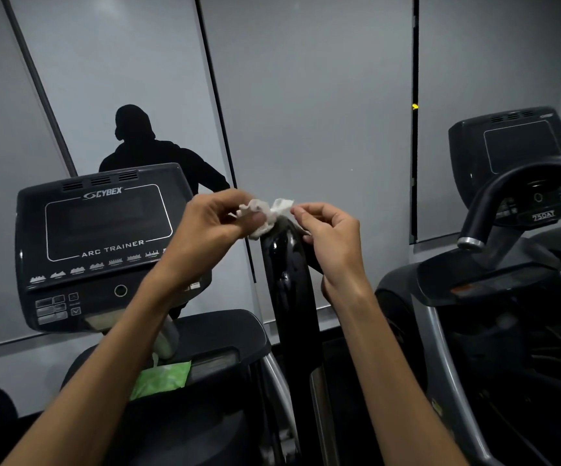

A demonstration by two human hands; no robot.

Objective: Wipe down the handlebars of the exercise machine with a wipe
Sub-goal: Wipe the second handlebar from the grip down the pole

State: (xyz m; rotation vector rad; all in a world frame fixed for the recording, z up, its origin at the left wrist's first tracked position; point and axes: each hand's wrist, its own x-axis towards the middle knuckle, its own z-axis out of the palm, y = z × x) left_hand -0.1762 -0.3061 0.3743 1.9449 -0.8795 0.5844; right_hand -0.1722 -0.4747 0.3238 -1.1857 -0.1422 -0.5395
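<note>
Head view is showing both hands up at the top end of the near handlebar, w/ the wipe stretched between them. Left hand is pinching the wipe's left part btwn thumb and curled fingers; right hand is pinching the right corner w/ thumb and forefinger, other fingers loosely curled. Wipe is crumpled, white, sitting at or just over the bar's tip; can't tell if it's actually touching the tip there.

Key relation: handlebar's long axis is running from the tip, right under the wipe, down and toward the person, nearly vertical in frame. So the unwiped length is lying below the fingers, btwn the two forearms. Right hand is sitting just beside the bar on its right, palm facing it; left hand is a bit further off on the left. Judging from that, right hand is nearer for wrapping the wipe round the bar and dragging down along the axis.

Green wipe pack is resting on the machine's ledge under the left forearm, below the console. Second machine's curved handlebar is standing well apart at right.
</note>
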